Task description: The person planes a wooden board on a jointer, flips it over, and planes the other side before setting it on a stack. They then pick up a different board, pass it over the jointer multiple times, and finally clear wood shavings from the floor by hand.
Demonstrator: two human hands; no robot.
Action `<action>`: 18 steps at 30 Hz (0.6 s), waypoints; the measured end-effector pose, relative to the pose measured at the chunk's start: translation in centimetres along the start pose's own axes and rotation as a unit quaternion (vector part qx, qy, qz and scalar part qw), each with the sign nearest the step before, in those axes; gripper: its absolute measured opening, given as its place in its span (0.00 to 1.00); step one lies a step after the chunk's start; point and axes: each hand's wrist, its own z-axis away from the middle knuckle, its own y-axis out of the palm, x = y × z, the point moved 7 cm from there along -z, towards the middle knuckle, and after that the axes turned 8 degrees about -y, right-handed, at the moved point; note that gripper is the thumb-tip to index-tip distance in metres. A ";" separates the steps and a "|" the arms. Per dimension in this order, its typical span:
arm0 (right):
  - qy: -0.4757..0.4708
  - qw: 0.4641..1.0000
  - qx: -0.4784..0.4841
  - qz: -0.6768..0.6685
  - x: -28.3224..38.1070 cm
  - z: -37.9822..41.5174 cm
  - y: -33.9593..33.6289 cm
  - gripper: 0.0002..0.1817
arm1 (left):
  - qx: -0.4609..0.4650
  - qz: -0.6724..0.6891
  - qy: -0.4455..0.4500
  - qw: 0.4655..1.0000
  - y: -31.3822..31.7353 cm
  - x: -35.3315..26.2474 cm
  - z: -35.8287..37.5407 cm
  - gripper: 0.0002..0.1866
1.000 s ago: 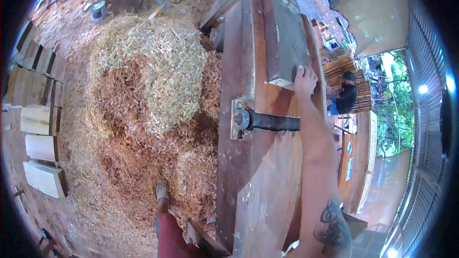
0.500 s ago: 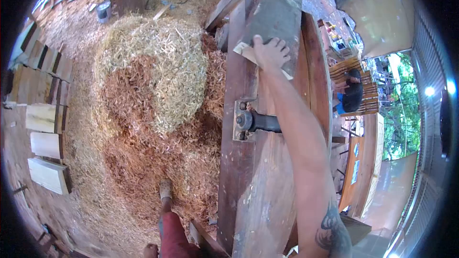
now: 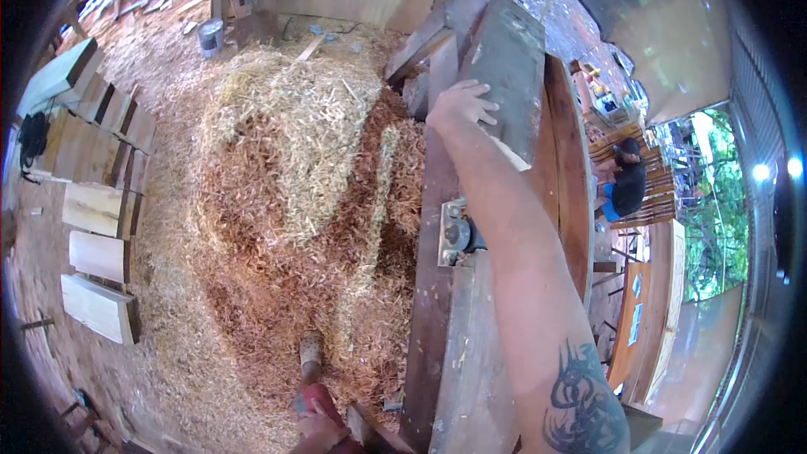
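My right hand (image 3: pixel 462 106) reaches far forward, fingers spread, on the left side of a grey, worn plank (image 3: pixel 507 76) near its pale cut end. The plank lies on a long wooden-sided machine bed (image 3: pixel 479 353). Under my forearm, a metal bearing block (image 3: pixel 458 235) is bolted to the bed's left side; the shaft beside it is mostly hidden by the arm. Low in the view, my left hand (image 3: pixel 322 427) is in front of my red shorts, its fingers unclear.
A big heap of wood shavings (image 3: pixel 303 168) lies left of the bed, with my foot (image 3: pixel 311 346) on it. Several cut wood blocks (image 3: pixel 99 256) line the far left, and a bucket (image 3: pixel 211 36) stands behind. A person (image 3: pixel 626 181) sits at the right.
My right hand has shifted from the middle of the plank's end to its left side. My left hand has moved from beside my leg to in front of the shorts. The view has shifted.
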 end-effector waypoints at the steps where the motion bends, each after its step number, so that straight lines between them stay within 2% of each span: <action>1: -0.005 1.000 -0.006 -0.010 0.4 0.7 -0.7 0.54 | 0.006 0.000 0.005 1.000 0.0 -0.1 -0.4 0.69; 4: 0.022 0.999 -0.036 0.000 0.6 -1.4 0.9 0.53 | 0.012 0.007 0.013 1.000 0.2 0.4 -1.0 0.70; 5: 0.002 0.999 -0.027 0.019 0.4 -2.0 1.6 0.60 | 0.008 0.009 0.010 1.000 0.6 0.5 -1.0 0.71; 8: -0.012 0.999 -0.013 0.033 -0.4 0.5 -0.6 0.62 | -0.039 -0.001 -0.020 0.999 1.8 0.2 -1.4 0.69; 9: -0.011 0.998 -0.047 0.050 -1.1 2.6 -3.0 0.59 | -0.018 0.010 -0.014 1.000 1.8 0.3 -1.0 0.69; 11: -0.027 0.997 -0.074 -0.010 -4.7 1.7 -6.0 0.55 | 0.023 0.037 0.003 0.999 -0.4 0.3 -0.7 0.68; 14: -0.074 0.986 -0.123 -0.080 -11.2 2.0 -12.0 0.49 | 0.033 -0.004 -0.015 0.999 -2.2 0.4 0.5 0.66; 16: -0.139 0.942 -0.098 -0.289 -18.8 0.0 -11.4 0.41 | 0.048 0.012 -0.001 0.999 -3.4 0.6 1.5 0.64; 18: -0.124 0.874 -0.143 -0.448 -22.5 6.1 -12.8 0.34 | 0.068 0.022 -0.008 0.997 -3.5 0.8 1.0 0.64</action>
